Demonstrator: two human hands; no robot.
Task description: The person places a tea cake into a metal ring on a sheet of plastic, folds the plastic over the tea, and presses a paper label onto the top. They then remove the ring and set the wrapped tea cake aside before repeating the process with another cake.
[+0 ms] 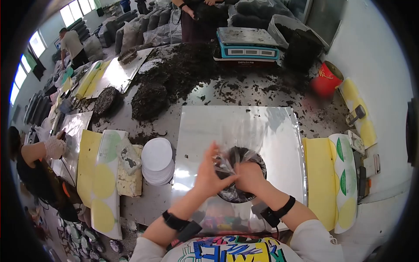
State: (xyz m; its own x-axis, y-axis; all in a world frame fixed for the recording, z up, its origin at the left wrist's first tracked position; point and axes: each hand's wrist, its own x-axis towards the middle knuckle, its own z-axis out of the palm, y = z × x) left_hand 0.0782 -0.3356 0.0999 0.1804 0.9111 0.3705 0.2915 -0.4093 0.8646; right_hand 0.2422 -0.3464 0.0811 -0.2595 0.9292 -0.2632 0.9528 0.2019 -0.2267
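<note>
A round, dark cake of dried leaf-like material [231,193] sits in a clear plastic bag [238,153] on a shiny metal sheet in front of me. My left hand [210,171] is at the bag's left side, with the thumb toward the middle and the film between thumb and blurred fingers. Over the right part of the cake, my right hand [249,177] is closed on the gathered plastic; its fingertips are hidden. Both wrists wear black bands with small devices.
White round discs [157,161] are stacked at left, beside yellow-and-white printed sheets [104,174]. More sheets [342,183] lie right. Loose dark leaves [187,72] and a blue scale [248,46] occupy the back. A red can [327,81] stands right. Other people work nearby.
</note>
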